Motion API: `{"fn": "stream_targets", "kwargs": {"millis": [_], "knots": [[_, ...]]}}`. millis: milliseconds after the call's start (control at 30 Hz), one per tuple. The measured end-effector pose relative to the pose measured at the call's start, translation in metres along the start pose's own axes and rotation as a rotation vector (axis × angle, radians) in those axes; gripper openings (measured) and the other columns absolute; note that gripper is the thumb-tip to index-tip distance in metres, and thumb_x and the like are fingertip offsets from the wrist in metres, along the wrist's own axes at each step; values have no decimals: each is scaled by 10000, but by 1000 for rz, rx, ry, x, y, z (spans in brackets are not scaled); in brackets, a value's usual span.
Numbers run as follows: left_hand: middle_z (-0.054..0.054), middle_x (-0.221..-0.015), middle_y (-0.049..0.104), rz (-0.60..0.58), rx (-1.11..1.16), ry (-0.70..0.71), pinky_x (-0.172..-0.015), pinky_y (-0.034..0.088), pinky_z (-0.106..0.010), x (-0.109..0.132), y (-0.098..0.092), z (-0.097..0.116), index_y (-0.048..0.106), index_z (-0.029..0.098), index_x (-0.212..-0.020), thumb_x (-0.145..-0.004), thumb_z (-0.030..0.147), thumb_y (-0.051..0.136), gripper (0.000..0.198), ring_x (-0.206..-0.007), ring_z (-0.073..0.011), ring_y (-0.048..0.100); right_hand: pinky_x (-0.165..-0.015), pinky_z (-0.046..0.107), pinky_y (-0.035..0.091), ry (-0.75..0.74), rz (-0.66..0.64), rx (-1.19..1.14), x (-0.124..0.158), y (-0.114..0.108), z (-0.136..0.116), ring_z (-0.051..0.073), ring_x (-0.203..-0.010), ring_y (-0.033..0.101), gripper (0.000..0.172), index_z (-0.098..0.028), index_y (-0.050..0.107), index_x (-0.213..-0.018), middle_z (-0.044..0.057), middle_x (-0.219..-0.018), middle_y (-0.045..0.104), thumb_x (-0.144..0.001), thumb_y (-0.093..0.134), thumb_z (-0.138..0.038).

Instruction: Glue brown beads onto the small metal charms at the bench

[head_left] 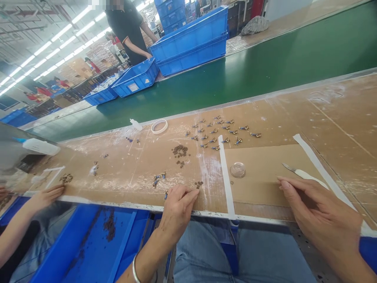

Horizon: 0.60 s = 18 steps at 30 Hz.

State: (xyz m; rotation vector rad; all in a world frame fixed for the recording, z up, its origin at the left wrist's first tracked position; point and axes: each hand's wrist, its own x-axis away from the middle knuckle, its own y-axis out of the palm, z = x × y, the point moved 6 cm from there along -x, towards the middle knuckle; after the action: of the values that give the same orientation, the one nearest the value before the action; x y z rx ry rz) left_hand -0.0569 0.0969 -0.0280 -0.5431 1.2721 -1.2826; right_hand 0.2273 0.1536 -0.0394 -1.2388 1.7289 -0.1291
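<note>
The person is sitting at a cardboard-covered tabletop (141,173), with the left hand (179,204) lying on its near edge. Its fingers are stretched out and pressed together, and they are showing nothing held. Their tips are pointing at a small scatter of small brown pieces (199,183) just beyond them, and a tiny blue part (165,193) is sitting right beside the knuckles. The right hand (318,214) is resting well apart to the right, curling loosely around the rear of a white-handled tool (304,174), whose thin metal tip is pointing left and lying low over the cardboard. Between the two hands a strip of white tape (226,177) is running across the tabletop, and a small clear dish (238,169) is standing just to the right of it. Farther back a heap of brown beads (180,150) is lying left of the strip, and behind it rows of blue-and-gold parts (224,131) are lying spread out in loose lines. A roll of tape (159,126) and a little white bottle (136,124) are lying near the tabletop's far edge. At the left a co-worker's hand (47,195) is resting on the near edge beside another clump of brown bits (66,178). A blue tray (88,243) is sitting below the tabletop in front of the person's knees. Beyond the tabletop a green conveyor belt (265,67) is stretching across, with stacked blue crates (191,43) on its far side and a person in a black shirt (126,27) standing next to them.
</note>
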Motion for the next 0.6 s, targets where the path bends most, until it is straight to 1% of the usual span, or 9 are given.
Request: {"fn": "stream_targets", "kwargs": {"millis": [67,167,333,500,600], "knots": [[-40,-829,666,12,-1,-22,-723,440,-324,-6,-2,-5,694,201,-1006,-952,149,527,183,-784,-170,578,-757,295,511,1,-5,-15,-1,0,0,171,-801,694,146,-217,691,-922,12,-858,731,-900,580,-309],[-39,-806,677,9,-43,-11,-719,433,-328,-18,-2,-11,714,199,-932,-956,178,537,180,-773,-170,576,-757,295,519,6,1,-29,-1,-1,0,171,-800,698,135,-228,692,-926,3,-860,732,-892,587,-306],[-28,-810,693,-83,-117,45,-730,401,-347,-33,7,-13,729,223,-880,-930,186,592,150,-798,-184,571,-755,288,532,-3,15,-11,-1,0,2,170,-786,704,141,-234,692,-913,-8,-844,733,-893,577,-314],[-18,-802,680,-170,-172,72,-735,376,-351,-38,14,-14,731,241,-859,-929,204,602,151,-804,-187,558,-746,279,526,10,12,-13,0,0,3,159,-779,700,140,-234,691,-920,-13,-844,732,-896,574,-308],[-19,-811,670,-193,-217,110,-754,368,-351,-40,17,-11,716,228,-872,-944,201,575,160,-811,-188,542,-757,276,520,4,17,-22,0,0,2,154,-779,695,121,-228,687,-918,-12,-843,729,-891,585,-288]]}}
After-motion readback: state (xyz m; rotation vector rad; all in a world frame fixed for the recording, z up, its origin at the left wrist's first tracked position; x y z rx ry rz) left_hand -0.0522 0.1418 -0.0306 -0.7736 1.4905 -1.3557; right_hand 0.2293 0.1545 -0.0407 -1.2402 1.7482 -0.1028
